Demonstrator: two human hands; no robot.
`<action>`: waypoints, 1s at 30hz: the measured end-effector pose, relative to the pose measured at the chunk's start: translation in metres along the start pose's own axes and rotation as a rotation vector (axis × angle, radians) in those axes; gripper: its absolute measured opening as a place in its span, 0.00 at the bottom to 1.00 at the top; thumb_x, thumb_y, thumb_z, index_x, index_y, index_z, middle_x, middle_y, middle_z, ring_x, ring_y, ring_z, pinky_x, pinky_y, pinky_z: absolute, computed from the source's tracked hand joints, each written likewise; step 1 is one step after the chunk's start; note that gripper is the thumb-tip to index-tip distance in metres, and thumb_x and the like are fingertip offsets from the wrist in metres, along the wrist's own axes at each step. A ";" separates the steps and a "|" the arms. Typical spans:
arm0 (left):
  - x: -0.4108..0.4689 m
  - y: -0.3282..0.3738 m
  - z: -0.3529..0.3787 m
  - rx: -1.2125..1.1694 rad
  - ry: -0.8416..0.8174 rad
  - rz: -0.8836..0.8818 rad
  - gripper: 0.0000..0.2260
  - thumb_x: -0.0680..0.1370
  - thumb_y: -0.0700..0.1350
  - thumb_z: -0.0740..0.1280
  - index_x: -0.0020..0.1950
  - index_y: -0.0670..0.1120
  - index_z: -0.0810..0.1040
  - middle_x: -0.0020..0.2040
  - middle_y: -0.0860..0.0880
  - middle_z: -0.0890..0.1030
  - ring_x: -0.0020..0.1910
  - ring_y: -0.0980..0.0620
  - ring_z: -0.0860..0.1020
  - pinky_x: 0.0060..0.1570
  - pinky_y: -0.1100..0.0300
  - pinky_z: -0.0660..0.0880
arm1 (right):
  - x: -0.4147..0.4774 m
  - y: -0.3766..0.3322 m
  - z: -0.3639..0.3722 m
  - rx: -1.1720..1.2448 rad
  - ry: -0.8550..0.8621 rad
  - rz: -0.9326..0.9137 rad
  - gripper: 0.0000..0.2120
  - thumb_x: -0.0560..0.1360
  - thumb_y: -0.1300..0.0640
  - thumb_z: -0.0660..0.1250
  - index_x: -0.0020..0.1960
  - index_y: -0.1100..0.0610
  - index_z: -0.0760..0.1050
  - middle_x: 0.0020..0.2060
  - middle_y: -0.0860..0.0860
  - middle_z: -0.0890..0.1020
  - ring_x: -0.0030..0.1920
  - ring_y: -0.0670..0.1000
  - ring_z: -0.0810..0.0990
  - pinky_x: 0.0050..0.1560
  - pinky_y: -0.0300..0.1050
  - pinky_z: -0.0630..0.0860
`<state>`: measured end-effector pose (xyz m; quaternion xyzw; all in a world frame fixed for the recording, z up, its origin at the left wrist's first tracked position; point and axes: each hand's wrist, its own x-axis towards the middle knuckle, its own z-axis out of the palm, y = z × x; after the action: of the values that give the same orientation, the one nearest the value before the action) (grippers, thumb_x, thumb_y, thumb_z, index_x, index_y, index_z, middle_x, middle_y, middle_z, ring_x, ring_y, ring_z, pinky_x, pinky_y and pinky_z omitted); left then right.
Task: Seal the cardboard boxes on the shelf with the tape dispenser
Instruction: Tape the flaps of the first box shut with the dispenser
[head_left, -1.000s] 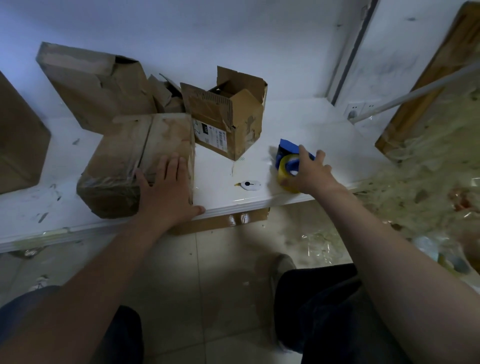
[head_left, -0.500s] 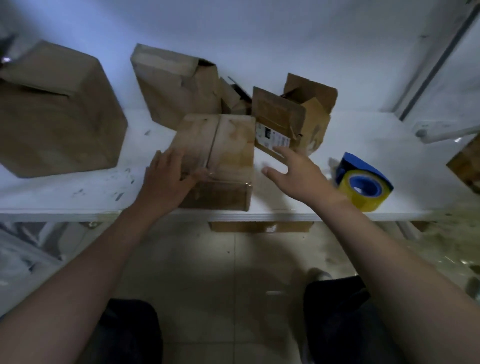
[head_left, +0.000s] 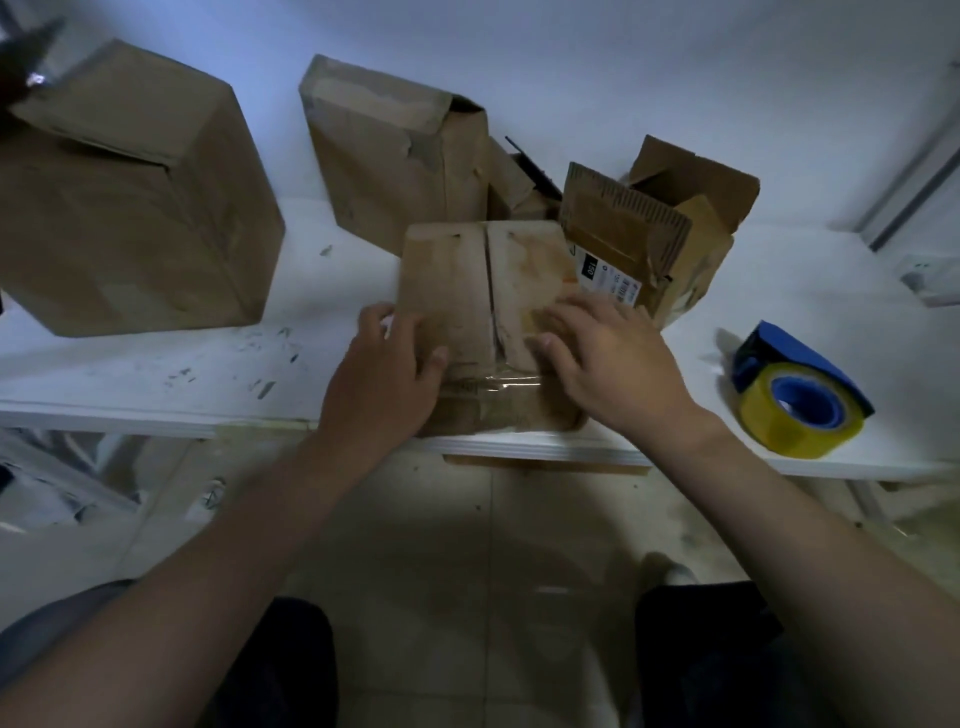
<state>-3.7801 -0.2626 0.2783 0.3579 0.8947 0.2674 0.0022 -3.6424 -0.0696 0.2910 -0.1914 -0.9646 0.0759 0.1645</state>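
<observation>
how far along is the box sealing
Done: clear tape already crosses the near end of the middle box. In hand: left hand grips that box, right hand presses its top; tape dispenser lies aside on the shelf. Left: the open box behind has its flaps up.

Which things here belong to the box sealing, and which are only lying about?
For the job: closed box under the left hand and right hand; tape dispenser; open labelled box; tall box; large box.
Lying about: wall socket; cardboard piece under the shelf.
</observation>
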 end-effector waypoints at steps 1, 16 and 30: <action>-0.001 0.005 0.003 0.079 0.039 0.108 0.20 0.83 0.54 0.59 0.72 0.45 0.69 0.74 0.43 0.65 0.68 0.41 0.71 0.65 0.47 0.72 | -0.001 -0.007 -0.001 -0.032 0.045 -0.108 0.21 0.83 0.43 0.53 0.67 0.52 0.75 0.65 0.51 0.76 0.67 0.57 0.72 0.69 0.58 0.67; 0.025 0.019 0.029 0.392 -0.207 0.196 0.28 0.84 0.56 0.41 0.82 0.46 0.47 0.83 0.50 0.48 0.81 0.53 0.44 0.78 0.42 0.44 | 0.016 -0.028 0.031 -0.043 -0.291 -0.091 0.27 0.85 0.47 0.40 0.83 0.54 0.46 0.82 0.49 0.47 0.81 0.48 0.42 0.80 0.54 0.41; 0.019 -0.013 0.030 -0.583 0.012 -0.095 0.28 0.85 0.46 0.60 0.82 0.53 0.52 0.82 0.55 0.53 0.79 0.55 0.53 0.74 0.57 0.55 | 0.006 0.015 0.040 0.662 0.026 0.155 0.24 0.85 0.63 0.53 0.80 0.57 0.58 0.80 0.48 0.56 0.78 0.40 0.51 0.71 0.23 0.43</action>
<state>-3.7961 -0.2438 0.2499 0.2985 0.7958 0.5148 0.1122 -3.6562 -0.0563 0.2523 -0.2014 -0.8679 0.3950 0.2238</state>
